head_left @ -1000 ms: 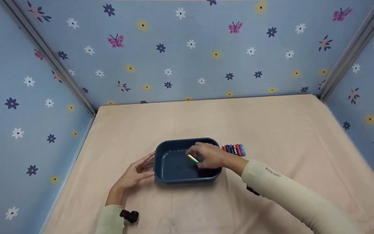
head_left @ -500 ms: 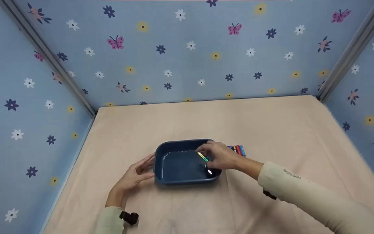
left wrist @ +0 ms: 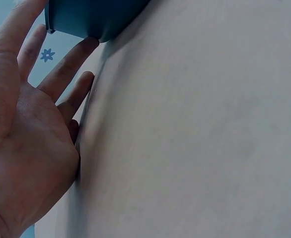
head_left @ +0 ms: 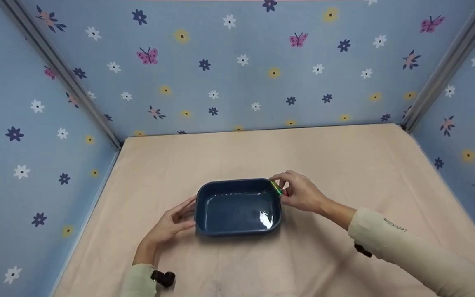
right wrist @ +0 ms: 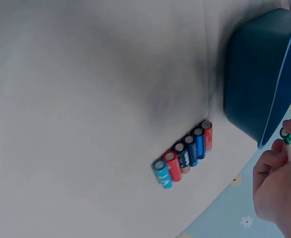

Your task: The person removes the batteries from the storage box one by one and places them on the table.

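A dark blue rectangular plastic bin (head_left: 237,233) stands on the cloth-covered table. My left hand (head_left: 169,222) rests against its left side with fingers spread, and in the left wrist view the fingertips touch the wall of the bin. My right hand (head_left: 302,192) is at the bin's right rim, pinching a green and gold battery (head_left: 276,187) between thumb and fingers. In the right wrist view, a slanted row of several batteries (right wrist: 183,155), red, blue, black and light blue, lies beside the bin. From the head view my right hand hides most of that row.
Pale cloth (head_left: 344,156) covers the table. Blue flowered panels (head_left: 237,74) enclose it at the back and both sides, with grey metal posts (head_left: 60,70) at the corners. A bright reflection shows on the bin's floor.
My right hand has moved right, from inside the bin to its right rim, carrying the green and gold battery. The left hand and the bin stay nearly where they were.
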Action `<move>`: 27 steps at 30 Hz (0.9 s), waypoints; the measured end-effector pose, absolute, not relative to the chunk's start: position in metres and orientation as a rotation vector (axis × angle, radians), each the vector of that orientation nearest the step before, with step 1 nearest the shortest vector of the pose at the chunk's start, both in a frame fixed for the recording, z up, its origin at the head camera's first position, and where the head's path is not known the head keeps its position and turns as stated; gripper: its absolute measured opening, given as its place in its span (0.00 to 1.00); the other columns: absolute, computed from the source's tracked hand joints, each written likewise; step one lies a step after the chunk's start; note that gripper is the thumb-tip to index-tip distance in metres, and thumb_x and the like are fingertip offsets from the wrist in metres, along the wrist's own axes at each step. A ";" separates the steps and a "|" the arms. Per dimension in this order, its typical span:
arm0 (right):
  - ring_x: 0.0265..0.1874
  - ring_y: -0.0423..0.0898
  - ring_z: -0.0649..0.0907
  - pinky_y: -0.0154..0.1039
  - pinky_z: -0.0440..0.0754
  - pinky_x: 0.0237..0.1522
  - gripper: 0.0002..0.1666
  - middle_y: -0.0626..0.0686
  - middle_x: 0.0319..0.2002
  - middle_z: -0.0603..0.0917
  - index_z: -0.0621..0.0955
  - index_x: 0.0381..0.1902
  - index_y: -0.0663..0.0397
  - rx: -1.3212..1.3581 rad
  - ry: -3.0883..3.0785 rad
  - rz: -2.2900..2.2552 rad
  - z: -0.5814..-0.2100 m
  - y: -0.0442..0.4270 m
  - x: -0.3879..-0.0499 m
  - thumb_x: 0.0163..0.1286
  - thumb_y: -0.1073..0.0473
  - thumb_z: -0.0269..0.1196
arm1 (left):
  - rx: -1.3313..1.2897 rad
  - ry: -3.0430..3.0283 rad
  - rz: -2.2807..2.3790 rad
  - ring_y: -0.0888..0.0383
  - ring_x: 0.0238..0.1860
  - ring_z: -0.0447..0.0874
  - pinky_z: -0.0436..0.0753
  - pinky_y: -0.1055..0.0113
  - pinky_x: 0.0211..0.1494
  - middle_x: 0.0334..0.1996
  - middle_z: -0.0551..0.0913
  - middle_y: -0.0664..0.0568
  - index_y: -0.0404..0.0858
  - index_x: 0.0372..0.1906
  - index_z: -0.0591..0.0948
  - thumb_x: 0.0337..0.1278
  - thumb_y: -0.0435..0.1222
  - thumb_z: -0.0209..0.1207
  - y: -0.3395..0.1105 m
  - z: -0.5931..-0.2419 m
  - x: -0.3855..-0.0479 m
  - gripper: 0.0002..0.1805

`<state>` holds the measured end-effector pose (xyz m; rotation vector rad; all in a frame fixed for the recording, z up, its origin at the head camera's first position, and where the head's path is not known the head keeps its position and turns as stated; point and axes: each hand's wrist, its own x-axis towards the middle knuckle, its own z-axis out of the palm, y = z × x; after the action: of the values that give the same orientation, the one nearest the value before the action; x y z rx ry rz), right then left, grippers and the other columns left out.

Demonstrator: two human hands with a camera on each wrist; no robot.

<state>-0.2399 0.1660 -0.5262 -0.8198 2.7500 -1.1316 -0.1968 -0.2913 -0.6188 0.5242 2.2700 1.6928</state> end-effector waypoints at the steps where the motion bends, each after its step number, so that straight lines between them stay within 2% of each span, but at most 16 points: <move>1: 0.29 0.38 0.78 0.29 0.79 0.37 0.33 0.58 0.47 0.86 0.86 0.69 0.58 -0.796 2.756 -1.140 -0.526 0.169 -0.240 0.66 0.74 0.73 | 0.523 2.272 1.694 0.82 0.73 0.76 0.71 0.82 0.77 0.85 0.70 0.31 0.39 0.91 0.63 0.77 0.32 0.69 -0.291 -0.619 -0.197 0.44; 12: 0.31 0.40 0.76 0.30 0.76 0.34 0.33 0.61 0.49 0.86 0.84 0.71 0.59 -0.583 2.821 -1.180 -0.531 0.214 -0.246 0.67 0.74 0.71 | 0.557 2.255 1.695 0.81 0.74 0.76 0.70 0.82 0.78 0.85 0.70 0.30 0.37 0.91 0.62 0.78 0.31 0.68 -0.292 -0.620 -0.196 0.44; 17: 0.34 0.42 0.78 0.31 0.76 0.37 0.34 0.62 0.49 0.87 0.84 0.71 0.61 -0.524 2.860 -1.221 -0.538 0.227 -0.249 0.67 0.73 0.74 | 0.566 2.241 1.710 0.81 0.75 0.76 0.70 0.82 0.78 0.86 0.68 0.31 0.37 0.91 0.62 0.78 0.30 0.68 -0.295 -0.620 -0.196 0.44; 27: 0.39 0.45 0.79 0.30 0.75 0.38 0.34 0.64 0.50 0.88 0.81 0.73 0.65 -0.349 2.763 -1.367 -0.562 0.237 -0.253 0.68 0.73 0.71 | 0.565 2.249 1.694 0.79 0.75 0.76 0.70 0.81 0.78 0.86 0.70 0.32 0.39 0.91 0.63 0.78 0.32 0.68 -0.291 -0.618 -0.197 0.44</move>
<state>-0.2531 0.2374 -0.5624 -0.3492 2.7632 -1.3673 -0.1973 -0.2909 -0.6182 0.5647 2.2487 1.6940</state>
